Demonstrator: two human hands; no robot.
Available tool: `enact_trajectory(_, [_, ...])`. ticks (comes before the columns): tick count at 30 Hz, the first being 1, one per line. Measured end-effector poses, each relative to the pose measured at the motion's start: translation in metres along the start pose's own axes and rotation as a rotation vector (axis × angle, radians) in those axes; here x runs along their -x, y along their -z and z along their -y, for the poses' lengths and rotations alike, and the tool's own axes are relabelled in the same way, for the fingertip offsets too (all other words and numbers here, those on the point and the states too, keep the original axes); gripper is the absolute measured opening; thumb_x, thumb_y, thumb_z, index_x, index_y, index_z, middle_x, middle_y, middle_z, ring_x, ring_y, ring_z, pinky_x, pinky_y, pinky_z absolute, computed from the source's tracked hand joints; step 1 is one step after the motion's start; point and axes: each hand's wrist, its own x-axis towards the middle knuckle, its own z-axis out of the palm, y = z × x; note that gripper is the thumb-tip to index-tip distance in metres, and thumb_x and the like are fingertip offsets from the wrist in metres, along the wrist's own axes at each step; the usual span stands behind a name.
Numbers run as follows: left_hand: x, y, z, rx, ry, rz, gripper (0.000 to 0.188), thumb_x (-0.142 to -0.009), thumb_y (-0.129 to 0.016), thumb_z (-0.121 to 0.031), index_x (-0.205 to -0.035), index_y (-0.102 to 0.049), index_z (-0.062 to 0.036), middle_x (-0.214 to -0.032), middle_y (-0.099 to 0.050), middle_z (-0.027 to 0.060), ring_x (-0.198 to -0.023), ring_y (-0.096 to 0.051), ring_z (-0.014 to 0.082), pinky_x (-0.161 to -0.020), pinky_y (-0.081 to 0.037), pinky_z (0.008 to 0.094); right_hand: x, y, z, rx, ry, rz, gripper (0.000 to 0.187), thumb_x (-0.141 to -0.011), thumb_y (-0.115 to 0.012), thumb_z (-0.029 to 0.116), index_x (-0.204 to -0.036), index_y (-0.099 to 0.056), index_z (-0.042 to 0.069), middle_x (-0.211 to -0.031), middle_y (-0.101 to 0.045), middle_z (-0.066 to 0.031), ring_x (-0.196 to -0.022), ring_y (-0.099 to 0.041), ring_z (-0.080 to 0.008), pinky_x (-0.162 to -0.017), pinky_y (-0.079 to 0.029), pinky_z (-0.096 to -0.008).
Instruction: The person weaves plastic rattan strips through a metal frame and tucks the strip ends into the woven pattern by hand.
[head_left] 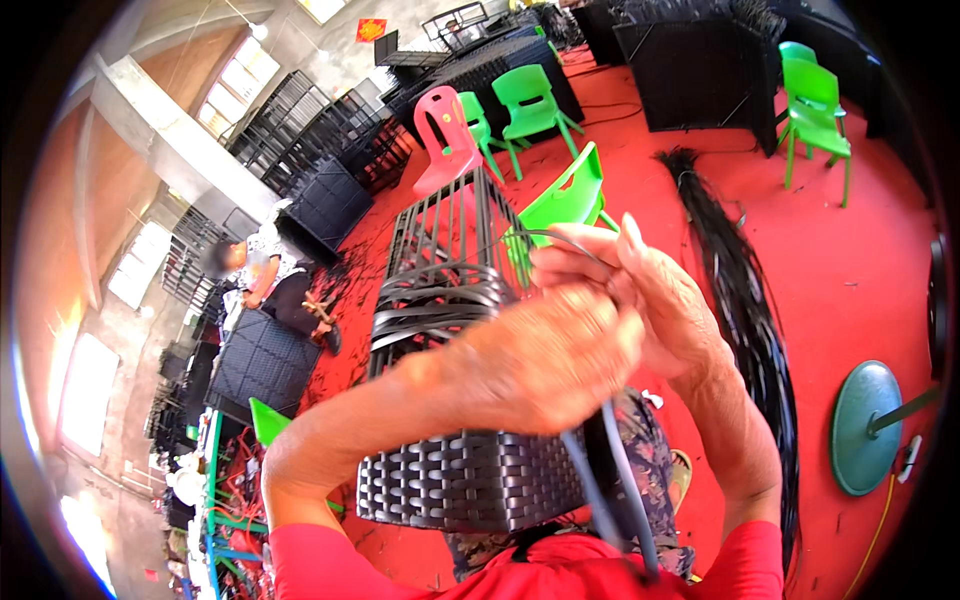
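Observation:
Across my lap lies a long frame point(480, 215), its near part woven in a black basket pattern point(470, 480) and its far part bare bars. Loose loops of black plastic strip point(450, 300) wrap around its middle. My left hand point(550, 355), blurred, is closed just in front of my right hand point(670, 305), the fingers of both meeting above the frame's right side. A dark strip point(560, 236) arcs out from the right hand's fingers. Below the left hand, a blurred grey length of strip point(625, 490) hangs toward my lap. The fingertips partly hide each other.
A bundle of black strips point(735, 270) lies on the red floor to the right, near a round green stand base point(866, 428). Green chairs point(570, 200) and a pink chair point(445, 140) stand beyond the frame. Another person point(270, 270) sits at the left beside woven panels.

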Motion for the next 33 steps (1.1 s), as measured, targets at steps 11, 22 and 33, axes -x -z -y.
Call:
enact_trajectory(11, [0.017,-0.033,-0.033,0.215,-0.092,-0.034,0.030,-0.065,-0.056,-0.013,-0.089,-0.058,0.0042,-0.097,-0.056,0.0132,-0.091,-0.057,0.0241,-0.083,-0.048,0.0332,0.080,0.125,0.031,-0.667,0.212,-0.390,0.039,-0.088,-0.049,0.004,-0.126,-0.042,0.000,-0.098,-0.061,-0.0050,-0.080,-0.056,-0.0150,-0.079,-0.048,-0.0284])
enact_trajectory(22, [0.057,-0.009,-0.007,0.415,0.120,0.051,0.025,-0.075,-0.055,-0.009,-0.098,-0.056,0.0022,-0.102,-0.056,0.0139,-0.098,-0.056,0.0271,-0.086,-0.047,0.0360,0.322,0.433,0.123,-0.424,0.451,-0.976,0.004,-0.086,-0.052,0.000,-0.088,-0.056,-0.002,-0.074,-0.056,-0.0073,-0.068,-0.055,-0.0167,-0.067,-0.051,-0.0282])
enact_trajectory(33, [0.068,-0.033,0.040,0.409,0.256,-0.030,0.021,-0.077,-0.055,-0.004,-0.097,-0.061,-0.0052,-0.104,-0.059,0.0086,-0.106,-0.052,0.0286,-0.092,-0.040,0.0400,0.511,0.446,0.294,0.093,0.864,-1.438,0.012,-0.080,-0.049,0.000,-0.091,-0.054,0.002,-0.065,-0.053,-0.0056,-0.052,-0.048,-0.0155,-0.050,-0.045,-0.0265])
